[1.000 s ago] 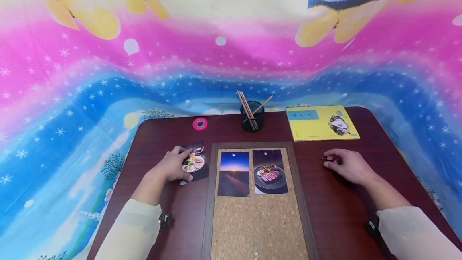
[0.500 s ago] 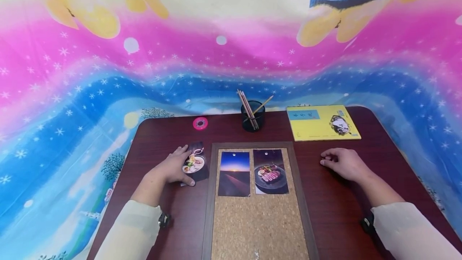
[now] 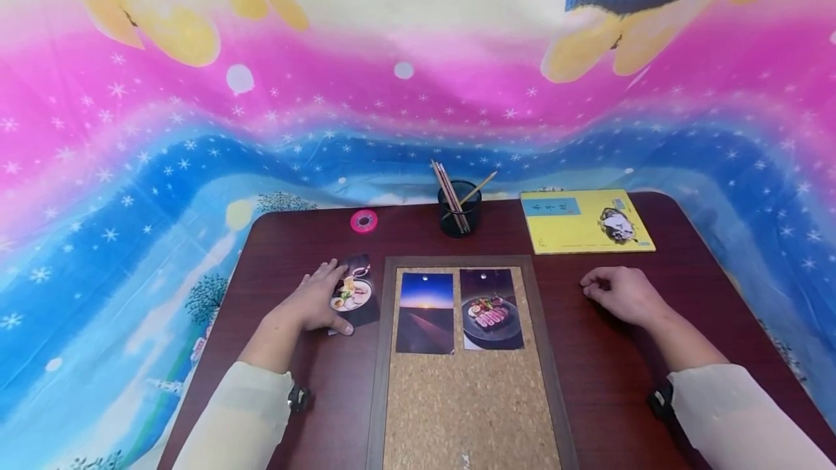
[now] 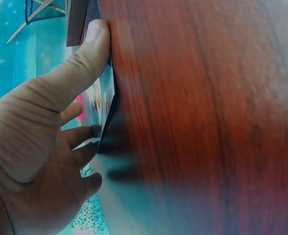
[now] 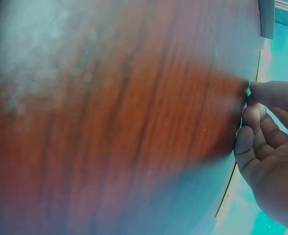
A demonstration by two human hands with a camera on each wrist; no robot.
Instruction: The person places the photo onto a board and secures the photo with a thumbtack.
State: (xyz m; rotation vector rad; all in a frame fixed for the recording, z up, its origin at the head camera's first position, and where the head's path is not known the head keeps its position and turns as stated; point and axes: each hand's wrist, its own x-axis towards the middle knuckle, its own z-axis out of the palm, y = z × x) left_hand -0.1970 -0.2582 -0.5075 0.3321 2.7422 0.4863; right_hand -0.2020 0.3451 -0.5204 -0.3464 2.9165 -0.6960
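My left hand (image 3: pixel 312 302) lies with spread fingers over the left side of a photo of a noodle bowl (image 3: pixel 355 297), left of the corkboard (image 3: pixel 470 412). In the left wrist view its thumb (image 4: pixel 92 41) rests along the photo's near edge, and that photo (image 4: pixel 106 93) stands slightly off the table. To the board's right, my right hand (image 3: pixel 623 296) is low at the tabletop with bent fingers. Its thumb and index fingertips come close together in the right wrist view; whether something small sits between them is hidden. A sunset photo (image 3: pixel 426 318) and a steak photo (image 3: pixel 493 314) hang pinned side by side on the board.
At the table's back are a pink tape roll (image 3: pixel 363 221), a black mesh cup (image 3: pixel 459 220) of pencils, and a yellow book (image 3: pixel 588 222). The board's brown frame (image 3: pixel 379 383) forms a raised border. A printed cloth (image 3: pixel 405 136) hangs behind.
My left fingers have spread and straightened over the photo. My right hand has shifted slightly left, and the small dark thing seen at its fingertips is now out of sight.
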